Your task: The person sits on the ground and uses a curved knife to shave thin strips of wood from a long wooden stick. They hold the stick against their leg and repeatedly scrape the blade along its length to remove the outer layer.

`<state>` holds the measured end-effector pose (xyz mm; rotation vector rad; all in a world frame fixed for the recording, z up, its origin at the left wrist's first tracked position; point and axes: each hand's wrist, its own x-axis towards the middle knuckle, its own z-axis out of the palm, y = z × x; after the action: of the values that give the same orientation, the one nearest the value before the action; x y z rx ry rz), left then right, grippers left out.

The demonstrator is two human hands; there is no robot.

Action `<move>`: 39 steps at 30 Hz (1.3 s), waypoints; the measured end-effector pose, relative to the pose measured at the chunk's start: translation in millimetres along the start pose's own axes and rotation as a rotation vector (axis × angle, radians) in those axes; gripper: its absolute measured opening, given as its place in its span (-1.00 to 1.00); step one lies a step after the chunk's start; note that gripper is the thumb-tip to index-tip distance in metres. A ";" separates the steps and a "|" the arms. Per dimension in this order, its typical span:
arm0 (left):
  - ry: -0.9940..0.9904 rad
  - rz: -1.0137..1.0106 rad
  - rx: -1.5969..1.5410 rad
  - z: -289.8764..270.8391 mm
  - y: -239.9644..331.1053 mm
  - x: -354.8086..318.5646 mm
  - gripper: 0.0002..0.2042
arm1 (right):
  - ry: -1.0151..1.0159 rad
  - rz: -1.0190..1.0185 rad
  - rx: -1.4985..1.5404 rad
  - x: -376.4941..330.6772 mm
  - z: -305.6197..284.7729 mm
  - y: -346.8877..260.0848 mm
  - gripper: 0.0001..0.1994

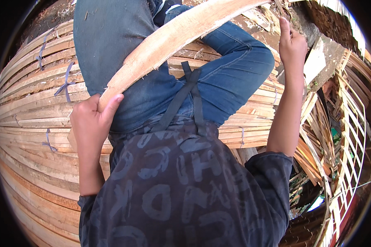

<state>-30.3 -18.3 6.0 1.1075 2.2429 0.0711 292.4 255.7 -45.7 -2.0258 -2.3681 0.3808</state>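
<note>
My left hand [92, 117] is wrapped round the narrow end of a long, curved piece of pale wood [169, 43], thumb lying along it. The wood widens as it slants up across my lap toward the upper right, with rough, splintered lower edges and a step near the hand. Its far end comes close to my right hand [293, 43], which is closed with the thumb pointing up. A thin dark strip shows just above that thumb. What the right fingers hold, if anything, is hidden.
Bundles of wooden slats [33, 99] tied with purple strips lie under and beside my legs. At the right stand a grey block [330, 61], loose thin strips [311, 158] and a lattice of pale slats [350, 144]. Shavings and offcuts litter the ground ahead.
</note>
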 end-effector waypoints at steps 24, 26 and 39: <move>-0.003 0.056 -0.145 2.7 -14.6 7.0 -0.45 | 0.100 0.239 -0.017 -0.3 -4.8 88.7 -0.32; -0.025 0.034 -0.193 4.6 -16.2 9.8 -0.45 | 0.167 0.240 0.087 -23.2 0.2 73.2 -0.36; -0.034 0.026 -0.128 1.0 -11.2 9.2 -0.42 | -0.061 -0.096 0.142 -71.3 -4.7 -55.2 -0.38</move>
<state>-41.7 -19.0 -3.0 1.0619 2.1624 0.2023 251.4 179.5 -19.8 -1.8590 -2.3850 0.5972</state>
